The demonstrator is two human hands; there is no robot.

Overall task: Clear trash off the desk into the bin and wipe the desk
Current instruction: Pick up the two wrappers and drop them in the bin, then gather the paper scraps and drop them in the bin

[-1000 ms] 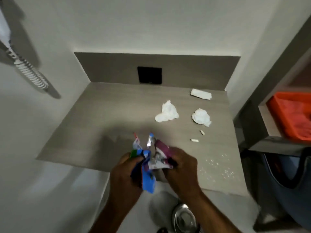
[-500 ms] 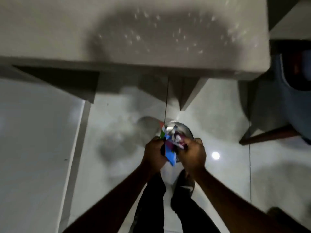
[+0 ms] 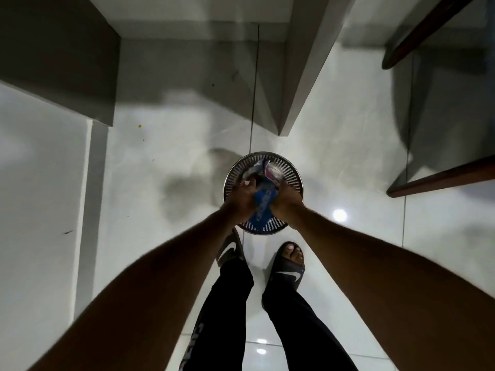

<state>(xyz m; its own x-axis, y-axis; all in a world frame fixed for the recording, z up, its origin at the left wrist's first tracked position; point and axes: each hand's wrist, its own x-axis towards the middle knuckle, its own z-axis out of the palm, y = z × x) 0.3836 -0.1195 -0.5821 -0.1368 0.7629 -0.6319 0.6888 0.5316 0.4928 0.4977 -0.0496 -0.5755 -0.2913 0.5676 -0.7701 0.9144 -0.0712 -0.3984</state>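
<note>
Since the earlier frame the view has dropped away from the tabletop: half a second ago its crumb-speckled front edge filled the top of the frame, and now only the floor, the bin and the person's legs show, with the hands carried lower and closer to the bin's mouth.

The left hand [image 3: 239,200] and the right hand [image 3: 288,200] meet just right of centre, directly above the bin [image 3: 292,180], a round slotted metal basket standing on the pale tiled floor [image 3: 171,145]. Between them they squeeze a wad of wrappers [image 3: 263,203], blue at the near side with purple and silvery bits poking out toward the top. The fingers of both hands are curled shut on the wad, pressing from either side. That two-sided squeeze likely keeps several loose, springy wrappers together as one bundle, so none slips out on the way.

The hands sit over the middle of the opening rather than its rim, which suits a straight drop: on release, the wad should fall inside and not catch the edge.

The feet in dark slides [image 3: 290,266] stand at the bin's near side, lower centre, putting the person square over it. The tabletop is out of view, so what remains on it cannot be told here; wiping is presumably yet to come.
</note>
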